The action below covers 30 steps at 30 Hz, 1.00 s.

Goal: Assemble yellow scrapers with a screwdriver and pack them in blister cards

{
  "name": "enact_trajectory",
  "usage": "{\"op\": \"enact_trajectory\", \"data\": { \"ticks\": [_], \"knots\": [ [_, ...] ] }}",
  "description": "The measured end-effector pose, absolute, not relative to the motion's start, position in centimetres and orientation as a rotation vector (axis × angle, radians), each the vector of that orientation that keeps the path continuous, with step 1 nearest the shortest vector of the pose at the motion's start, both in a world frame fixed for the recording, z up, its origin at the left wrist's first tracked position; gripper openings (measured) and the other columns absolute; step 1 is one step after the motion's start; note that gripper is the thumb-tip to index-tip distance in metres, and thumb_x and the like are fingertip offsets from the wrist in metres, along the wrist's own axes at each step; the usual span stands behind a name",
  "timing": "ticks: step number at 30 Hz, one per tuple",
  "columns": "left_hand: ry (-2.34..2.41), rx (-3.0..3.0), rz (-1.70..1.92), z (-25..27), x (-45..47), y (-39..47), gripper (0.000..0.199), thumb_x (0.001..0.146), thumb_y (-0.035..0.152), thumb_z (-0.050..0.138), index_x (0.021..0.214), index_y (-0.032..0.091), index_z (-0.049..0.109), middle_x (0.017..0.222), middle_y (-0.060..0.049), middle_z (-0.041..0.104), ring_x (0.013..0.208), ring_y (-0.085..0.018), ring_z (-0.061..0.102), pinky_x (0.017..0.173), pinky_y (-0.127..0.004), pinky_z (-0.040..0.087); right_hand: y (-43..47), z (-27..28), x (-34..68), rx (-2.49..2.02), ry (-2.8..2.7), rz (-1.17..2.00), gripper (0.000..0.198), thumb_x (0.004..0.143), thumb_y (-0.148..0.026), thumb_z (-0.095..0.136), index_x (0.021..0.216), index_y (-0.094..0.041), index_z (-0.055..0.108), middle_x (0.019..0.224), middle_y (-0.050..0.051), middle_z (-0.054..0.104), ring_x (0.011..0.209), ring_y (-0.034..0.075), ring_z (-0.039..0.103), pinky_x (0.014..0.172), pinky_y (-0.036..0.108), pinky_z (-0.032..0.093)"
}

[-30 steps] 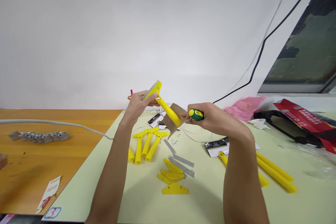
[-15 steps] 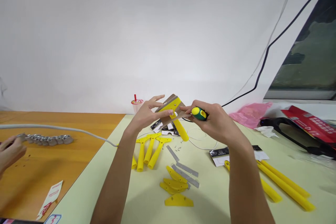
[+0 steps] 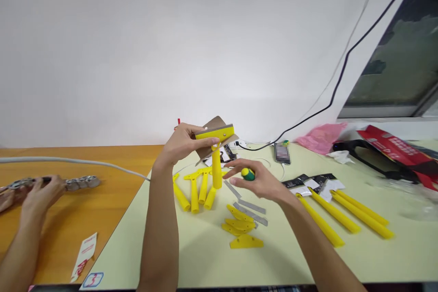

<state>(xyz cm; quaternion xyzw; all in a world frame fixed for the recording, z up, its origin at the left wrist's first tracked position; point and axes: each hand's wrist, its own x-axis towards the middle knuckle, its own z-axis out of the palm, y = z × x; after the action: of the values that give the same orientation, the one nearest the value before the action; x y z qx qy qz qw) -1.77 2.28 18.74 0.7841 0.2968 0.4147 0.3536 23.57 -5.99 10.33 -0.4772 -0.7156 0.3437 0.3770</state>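
Observation:
My left hand (image 3: 179, 143) is raised above the table, closed on a yellow scraper (image 3: 216, 171). The scraper's head is at the top with its handle pointing down, and brown card (image 3: 215, 123) sits behind the head. Lower and to the right, my right hand (image 3: 262, 181) keeps a green and yellow screwdriver (image 3: 248, 174) in its palm; the thumb and forefinger are apart near some flat grey blades (image 3: 252, 206). Several yellow clamp plates (image 3: 246, 241) lie closer to me. Left of them rest several yellow scraper handles (image 3: 194, 195). The screwdriver's shaft is hidden.
At left, a co-worker's hands (image 3: 43, 196) hold a row of silver metal pieces (image 3: 82, 183). Long yellow handles (image 3: 362, 213) with black cards lie at right. Behind them are a phone (image 3: 282, 153), a pink bag (image 3: 320, 138) and a red package (image 3: 393, 148). A grey cable (image 3: 102, 164) crosses the left side.
My right hand has left the scraper head and dropped toward the table, screwdriver still held. The scraper has swung nearly upright in my left hand. The co-worker's hands have come further into view.

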Motion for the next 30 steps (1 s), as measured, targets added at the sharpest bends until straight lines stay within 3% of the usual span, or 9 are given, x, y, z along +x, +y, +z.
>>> {"op": "enact_trajectory", "data": {
  "ticks": [2, 5, 8, 10, 13, 16, 19, 26, 30],
  "knots": [
    [0.713, 2.07, 0.927, 18.8, -1.5, 2.1, 0.048, 0.081, 0.054, 0.089, 0.062, 0.017, 0.066, 0.062, 0.001, 0.047, 0.06, -0.012, 0.045, 0.053, -0.027, 0.031, -6.7, 8.8, 22.3, -1.147, -1.797, 0.84, 0.051, 0.088, -0.051, 0.088, 0.13, -0.024, 0.078, 0.126, 0.009, 0.082, 0.111, 0.027, 0.073, 0.093, 0.037, 0.059],
    [0.702, 2.13, 0.859, 18.7, -0.6, 1.9, 0.048, 0.082, 0.053, 0.089, 0.063, 0.017, 0.064, 0.062, 0.002, 0.044, 0.058, -0.01, 0.038, 0.052, -0.027, 0.025, -7.4, 7.4, 20.6, -1.043, -1.787, 0.883, 0.033, 0.09, -0.047, 0.087, 0.114, -0.023, 0.082, 0.12, 0.005, 0.081, 0.109, 0.025, 0.072, 0.096, 0.036, 0.056],
    [0.711, 2.189, 0.816, 18.5, -0.2, 2.0, 0.053, 0.084, 0.057, 0.086, 0.061, 0.018, 0.059, 0.06, 0.003, 0.041, 0.056, -0.01, 0.033, 0.051, -0.028, 0.02, -7.8, 6.3, 19.9, -0.966, -1.733, 1.098, 0.03, 0.094, -0.048, 0.083, 0.106, -0.021, 0.082, 0.106, 0.005, 0.081, 0.078, 0.016, 0.067, 0.071, 0.028, 0.053],
    [0.692, 2.217, 0.782, 18.3, -0.4, 2.2, 0.057, 0.088, 0.064, 0.081, 0.062, 0.018, 0.059, 0.06, 0.002, 0.041, 0.055, -0.01, 0.032, 0.052, -0.029, 0.018, -8.0, 5.3, 20.0, -0.91, -1.662, 1.251, 0.036, 0.092, -0.05, 0.085, 0.111, -0.02, 0.081, 0.1, 0.004, 0.081, 0.054, 0.008, 0.051, 0.049, 0.025, 0.04],
    [0.695, 2.228, 0.813, 17.9, -0.8, 2.7, 0.069, 0.096, 0.078, 0.063, 0.063, 0.019, 0.068, 0.057, 0.001, 0.041, 0.053, -0.011, 0.03, 0.054, -0.031, 0.018, -8.4, 3.4, 20.7, -0.789, -1.574, 1.41, 0.041, 0.093, -0.049, 0.085, 0.122, -0.02, 0.079, 0.095, 0.004, 0.08, 0.04, 0.002, 0.033, 0.039, 0.024, 0.021],
    [0.766, 2.173, 0.858, 17.7, -1.0, 3.0, 0.081, 0.101, 0.085, 0.042, 0.074, 0.02, 0.083, 0.065, -0.006, 0.061, 0.056, -0.014, 0.044, 0.056, -0.032, 0.027, -8.9, 1.9, 21.3, -0.714, -1.531, 1.507, 0.041, 0.095, -0.046, 0.083, 0.127, -0.021, 0.079, 0.095, 0.005, 0.08, 0.04, 0.001, 0.033, 0.039, 0.022, 0.02],
    [0.803, 2.164, 0.877, 17.7, -0.9, 2.8, 0.086, 0.102, 0.087, 0.037, 0.076, 0.022, 0.088, 0.083, -0.011, 0.077, 0.067, -0.018, 0.057, 0.062, -0.032, 0.036, -9.4, 1.1, 21.7, -0.674, -1.524, 1.562, 0.042, 0.095, -0.045, 0.084, 0.13, -0.022, 0.079, 0.094, 0.005, 0.079, 0.04, 0.0, 0.033, 0.038, 0.02, 0.02],
    [0.79, 2.173, 0.933, 18.1, -0.9, 2.1, 0.087, 0.103, 0.086, 0.036, 0.075, 0.021, 0.088, 0.078, -0.011, 0.076, 0.066, -0.017, 0.057, 0.063, -0.032, 0.038, -10.6, 0.4, 21.8, -0.647, -1.451, 1.482, 0.059, 0.101, -0.07, 0.068, 0.134, -0.023, 0.078, 0.096, 0.005, 0.072, 0.039, -0.001, 0.03, 0.036, 0.02, 0.014],
    [0.685, 2.166, 0.946, 18.2, -1.1, 2.0, 0.079, 0.104, 0.082, 0.041, 0.083, 0.021, 0.088, 0.077, -0.009, 0.074, 0.06, -0.015, 0.053, 0.055, -0.03, 0.033, -11.6, 0.4, 21.9, -0.635, -1.39, 1.494, 0.05, 0.107, -0.065, 0.063, 0.13, -0.022, 0.078, 0.097, 0.007, 0.075, 0.037, -0.002, 0.03, 0.037, 0.021, 0.014]
  ]
}}
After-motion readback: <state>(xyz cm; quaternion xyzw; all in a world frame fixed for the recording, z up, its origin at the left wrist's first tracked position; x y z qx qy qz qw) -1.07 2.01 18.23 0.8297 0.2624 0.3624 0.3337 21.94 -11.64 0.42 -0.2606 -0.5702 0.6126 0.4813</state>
